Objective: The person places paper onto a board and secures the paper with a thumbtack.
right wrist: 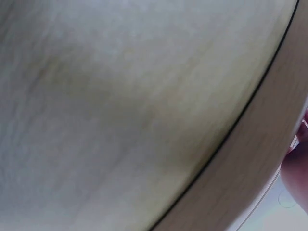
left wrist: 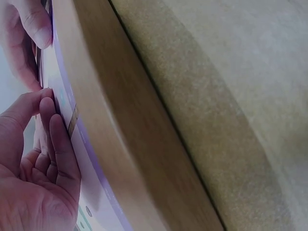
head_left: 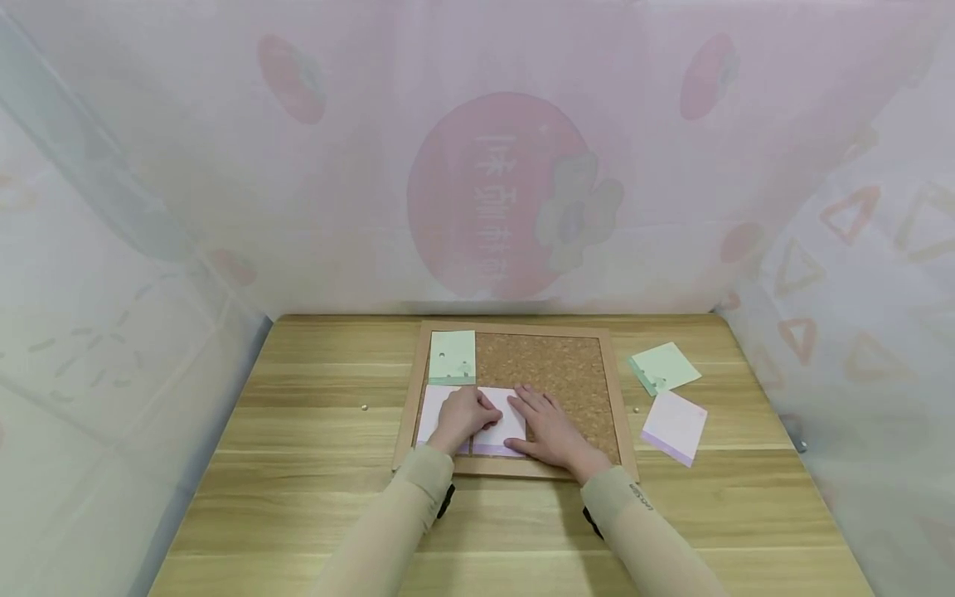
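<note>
A wood-framed cork board (head_left: 552, 356) lies on the table. My left hand (head_left: 464, 417) is over two white notes with purple lower strips, its thumb and forefinger pinched together above the right one (head_left: 492, 444). Whatever sits between those fingertips is hidden; in the left wrist view the left hand (left wrist: 43, 159) has its pinched tips close to the paper. With fingers spread, my right hand (head_left: 550, 429) rests on the right edge of that same note. The left note (head_left: 433, 410) lies partly under my left hand. Above it on the cork is a green note (head_left: 451, 356).
Right of the board lie a loose green note (head_left: 666, 367) and a loose white-and-purple note (head_left: 675, 424). Small shiny round pieces, one at the left (head_left: 364, 407) and one at the right (head_left: 636, 410), lie beside the board. Printed cloth walls (head_left: 336, 249) enclose the table.
</note>
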A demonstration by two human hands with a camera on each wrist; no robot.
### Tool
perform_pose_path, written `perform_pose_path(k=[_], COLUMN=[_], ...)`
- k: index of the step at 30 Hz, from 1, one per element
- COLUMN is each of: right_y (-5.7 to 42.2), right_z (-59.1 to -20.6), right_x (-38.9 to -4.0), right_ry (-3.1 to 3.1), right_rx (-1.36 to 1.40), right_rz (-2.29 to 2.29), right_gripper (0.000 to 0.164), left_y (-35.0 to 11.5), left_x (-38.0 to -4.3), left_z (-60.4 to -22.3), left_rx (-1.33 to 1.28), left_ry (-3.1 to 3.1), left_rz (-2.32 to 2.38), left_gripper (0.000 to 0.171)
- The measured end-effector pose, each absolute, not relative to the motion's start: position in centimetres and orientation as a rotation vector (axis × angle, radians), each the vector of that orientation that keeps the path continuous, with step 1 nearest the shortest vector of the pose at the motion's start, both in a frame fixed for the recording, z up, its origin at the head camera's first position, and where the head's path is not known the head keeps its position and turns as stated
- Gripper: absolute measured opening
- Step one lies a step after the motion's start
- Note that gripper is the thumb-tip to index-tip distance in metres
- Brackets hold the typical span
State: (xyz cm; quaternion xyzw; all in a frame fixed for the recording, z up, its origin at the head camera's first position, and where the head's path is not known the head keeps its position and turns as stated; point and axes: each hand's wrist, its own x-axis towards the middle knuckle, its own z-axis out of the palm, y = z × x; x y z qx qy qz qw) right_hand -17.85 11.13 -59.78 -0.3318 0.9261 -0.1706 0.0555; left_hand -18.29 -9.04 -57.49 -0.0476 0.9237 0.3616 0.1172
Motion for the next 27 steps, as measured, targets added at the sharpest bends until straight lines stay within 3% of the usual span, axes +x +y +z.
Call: perform_pose_path(k=[15,27], right_y=[11.2,11.3], right_z=[-59.8,-59.4], right_x=[-18.2,-18.1], right_ry=[2.773,2.763], right_rx=[-0.996,-0.992], right_rz=[-0.592,-0.584], right_gripper=[0.077,0.077], left_y=[-9.0,-10.3], left_x=[-17.9,-16.0], left_z=[-57.4,-56.8], left_rx=[-0.124,0.196], left_ry=[2.763,2.922], left_rz=[1.051,0.989], left_gripper=[0.017,0.018])
